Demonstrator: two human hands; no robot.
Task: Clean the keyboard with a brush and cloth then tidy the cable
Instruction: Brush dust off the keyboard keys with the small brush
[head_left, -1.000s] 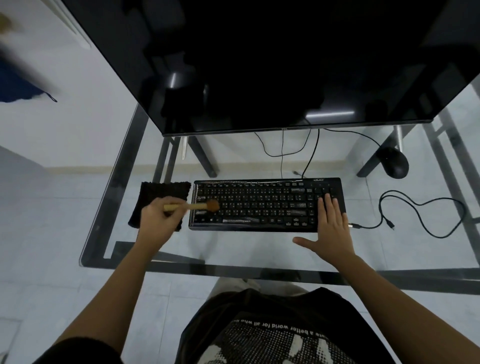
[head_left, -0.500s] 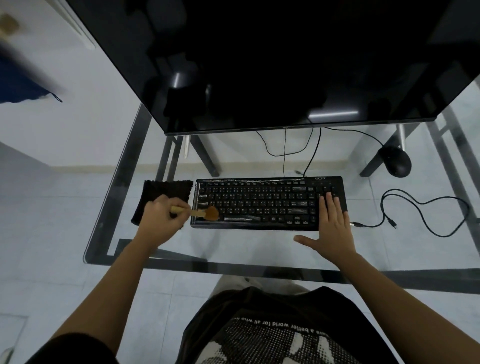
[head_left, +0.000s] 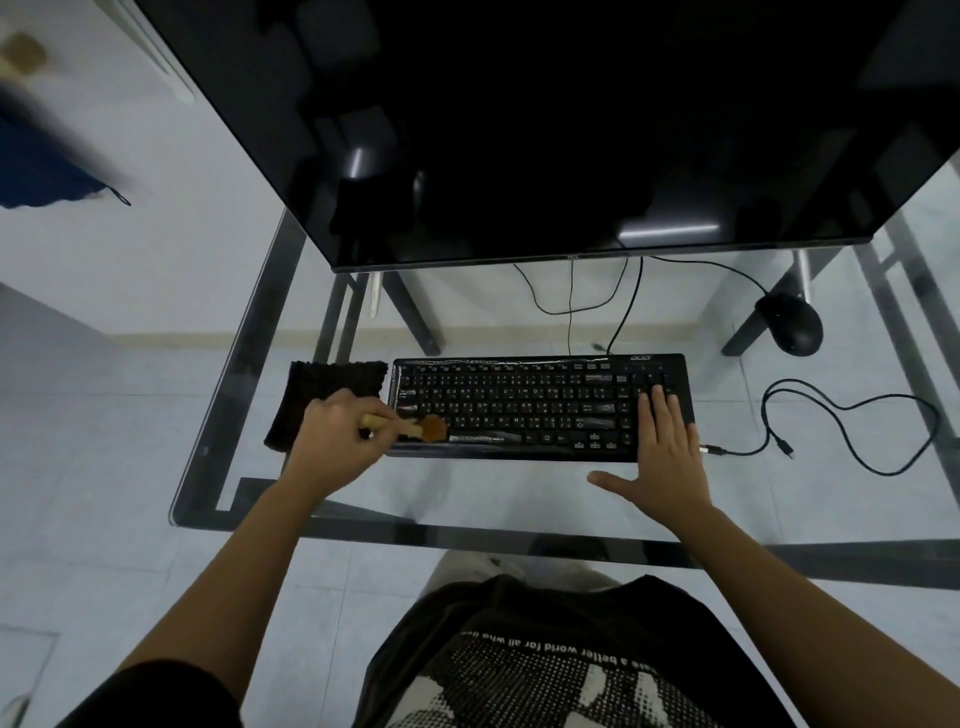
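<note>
A black keyboard (head_left: 519, 405) lies on the glass desk (head_left: 467, 499) in front of me. My left hand (head_left: 335, 434) grips a small wooden-handled brush (head_left: 415, 427), whose brown bristles rest on the keyboard's lower left keys. My right hand (head_left: 670, 447) lies flat, fingers spread, on the keyboard's right end, holding nothing. A dark cloth (head_left: 322, 387) sits just left of the keyboard, partly under my left hand. The black cable (head_left: 852, 431) lies in loose loops to the right, its plug near the keyboard's right corner.
A large dark monitor (head_left: 545, 130) hangs over the back of the desk. A black mouse (head_left: 789, 323) sits at the back right, with thin wires trailing behind the keyboard. The desk's front edge runs just below my hands.
The brush has moved from the upper left keys down toward the keyboard's front left rows. My right hand has stayed flat on the right end.
</note>
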